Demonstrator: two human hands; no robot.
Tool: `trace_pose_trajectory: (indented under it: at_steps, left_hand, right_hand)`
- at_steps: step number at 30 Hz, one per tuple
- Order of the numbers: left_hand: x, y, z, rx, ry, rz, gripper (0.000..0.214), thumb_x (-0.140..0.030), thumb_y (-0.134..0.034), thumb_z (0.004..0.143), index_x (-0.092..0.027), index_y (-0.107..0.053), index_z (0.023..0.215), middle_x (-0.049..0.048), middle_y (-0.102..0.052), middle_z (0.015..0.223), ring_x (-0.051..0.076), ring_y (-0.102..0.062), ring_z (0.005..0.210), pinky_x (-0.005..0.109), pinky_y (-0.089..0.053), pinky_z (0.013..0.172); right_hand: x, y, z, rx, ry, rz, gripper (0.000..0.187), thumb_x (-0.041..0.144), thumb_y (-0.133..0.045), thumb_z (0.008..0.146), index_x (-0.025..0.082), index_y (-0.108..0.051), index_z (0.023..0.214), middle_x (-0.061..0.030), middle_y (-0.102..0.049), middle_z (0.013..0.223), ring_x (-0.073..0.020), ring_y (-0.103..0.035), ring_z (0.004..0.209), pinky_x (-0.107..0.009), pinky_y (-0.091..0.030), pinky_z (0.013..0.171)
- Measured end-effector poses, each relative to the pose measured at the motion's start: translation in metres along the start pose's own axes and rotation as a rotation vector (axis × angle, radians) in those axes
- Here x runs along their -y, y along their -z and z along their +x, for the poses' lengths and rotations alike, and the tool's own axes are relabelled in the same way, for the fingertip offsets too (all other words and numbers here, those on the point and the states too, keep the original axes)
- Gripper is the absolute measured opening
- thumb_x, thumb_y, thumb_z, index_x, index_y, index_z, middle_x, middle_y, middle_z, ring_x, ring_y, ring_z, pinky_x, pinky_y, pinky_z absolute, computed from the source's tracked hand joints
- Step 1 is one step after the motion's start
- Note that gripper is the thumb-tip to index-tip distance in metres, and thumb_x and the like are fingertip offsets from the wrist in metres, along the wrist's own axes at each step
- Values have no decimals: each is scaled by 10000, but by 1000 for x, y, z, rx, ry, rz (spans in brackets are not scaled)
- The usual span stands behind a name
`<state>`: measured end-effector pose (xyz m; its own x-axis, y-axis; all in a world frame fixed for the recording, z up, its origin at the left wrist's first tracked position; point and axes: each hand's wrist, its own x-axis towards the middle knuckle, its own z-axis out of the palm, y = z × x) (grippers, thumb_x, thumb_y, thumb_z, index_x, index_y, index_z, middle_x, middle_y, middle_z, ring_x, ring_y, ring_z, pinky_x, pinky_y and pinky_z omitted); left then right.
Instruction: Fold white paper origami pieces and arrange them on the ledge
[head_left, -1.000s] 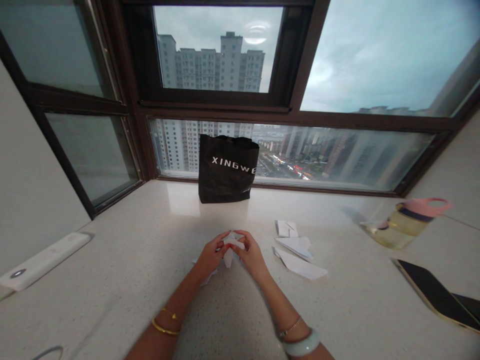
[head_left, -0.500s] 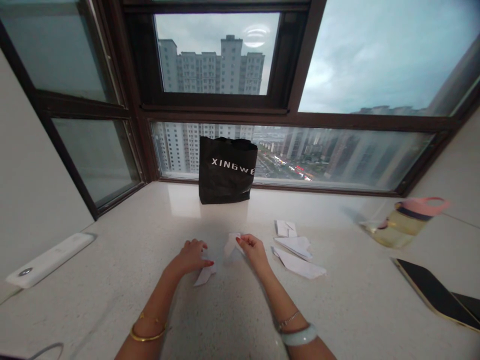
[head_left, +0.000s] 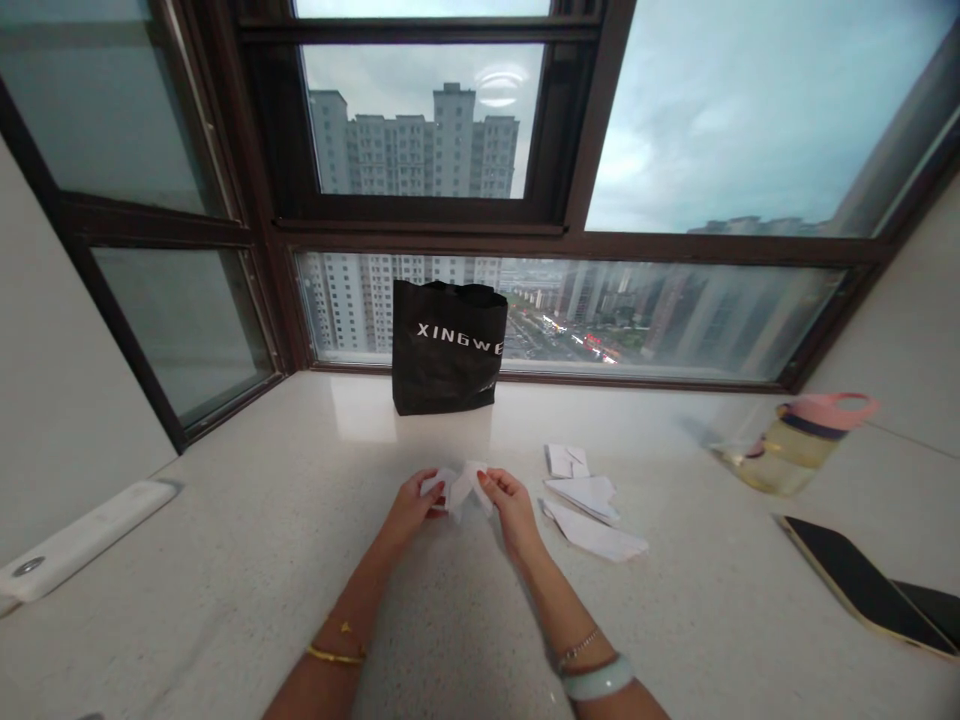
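My left hand [head_left: 418,502] is closed on a folded white paper piece [head_left: 438,482], pinched between thumb and fingers. Opposite it, my right hand [head_left: 507,495] pinches a second folded paper piece [head_left: 466,483] at its upper right edge. The two pieces meet or overlap between my hands, just above the counter; whether they are joined cannot be made out. To the right of my right hand lie a squarish folded paper [head_left: 566,461], a pointed folded paper [head_left: 586,495] and a longer folded paper [head_left: 596,535].
A black bag [head_left: 448,350] stands by the window on the pale counter [head_left: 450,640]. At the right are a yellowish bottle with a pink lid [head_left: 802,445] and a dark phone-like slab [head_left: 862,580] over another dark thing. A long white device [head_left: 86,540] lies at the left.
My left hand has picked its paper piece up off the counter and brought it right, against the piece in my right hand. My right hand stays nearly in place. The view has shifted slightly.
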<state>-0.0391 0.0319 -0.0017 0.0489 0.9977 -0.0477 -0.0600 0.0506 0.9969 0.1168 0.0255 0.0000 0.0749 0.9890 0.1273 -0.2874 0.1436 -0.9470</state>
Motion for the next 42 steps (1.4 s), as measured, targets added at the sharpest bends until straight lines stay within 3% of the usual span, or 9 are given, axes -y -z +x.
trace_pose_trajectory:
  at_steps: [6, 10, 14, 22, 28, 31, 36, 42]
  left_hand:
    - [7, -13, -15, 117, 57, -354, 381, -358, -600, 717, -188, -527, 1050, 67, -621, 998, 163, -602, 835, 293, -498, 725]
    - [5, -16, -20, 132, 93, -453, 351, -362, -591, 720, -196, -557, 1028, 74, -581, 1086, 199, -565, 952, 314, -505, 750]
    - [6, -18, -21, 140, 91, -484, 381, -391, -591, 717, -186, -561, 1036, 86, -560, 1124, 217, -532, 1012, 335, -498, 776]
    - [7, -21, -20, 131, 0, -303, 482, -432, -645, 655, -190, -557, 1063, 95, -541, 1169, 220, -513, 1048, 345, -461, 845]
    - [7, -19, -16, 64, -157, -108, 490, -505, -567, 689, -165, -571, 1041, 87, -601, 1075, 233, -528, 1016, 373, -404, 896]
    - [4, -19, -15, 29, -215, 33, 431, -489, -541, 710, -171, -599, 995, 77, -601, 1081, 227, -507, 1040, 356, -341, 943]
    - [2, -24, -19, 66, -192, 98, 408, -467, -504, 720, -199, -600, 1013, 74, -557, 1154, 208, -483, 1055, 303, -364, 885]
    - [3, -26, -23, 157, -86, 153, 380, -443, -399, 741, -242, -598, 995, 42, -573, 1132, 189, -513, 979, 311, -406, 798]
  right_hand:
    - [-6, -3, -1, 0, 40, -221, 388, 515, -649, 567, 148, -618, 689, 7, -574, 549, -106, -452, 482, -233, -342, 489]
    - [-8, -2, -1, -81, 93, -403, 342, 505, -609, 594, 163, -601, 623, 60, -435, 427, -89, -362, 416, -222, -267, 429]
    - [-8, -3, -3, -108, 123, -500, 309, 484, -588, 612, 175, -592, 615, 61, -421, 431, -98, -379, 421, -226, -274, 433]
    - [-9, -4, -2, -82, 147, -519, 280, 459, -601, 605, 181, -595, 638, 45, -482, 495, -104, -412, 453, -234, -309, 463]
    - [-15, -4, 1, -141, 148, -433, 462, 448, -677, 528, 182, -587, 895, 26, -559, 615, -118, -485, 528, -232, -377, 506]
    - [-11, -1, 3, -40, 28, -353, 368, 483, -664, 517, 168, -597, 694, 17, -561, 545, -114, -477, 494, -233, -367, 485]
    - [6, 32, -12, -20, -42, -490, 297, 451, -657, 521, 171, -558, 515, 23, -543, 470, -101, -438, 436, -223, -309, 445]
    - [21, 120, -65, -185, -47, -952, 212, 373, -644, 544, 192, -562, 471, 22, -556, 447, -130, -479, 458, -225, -281, 451]
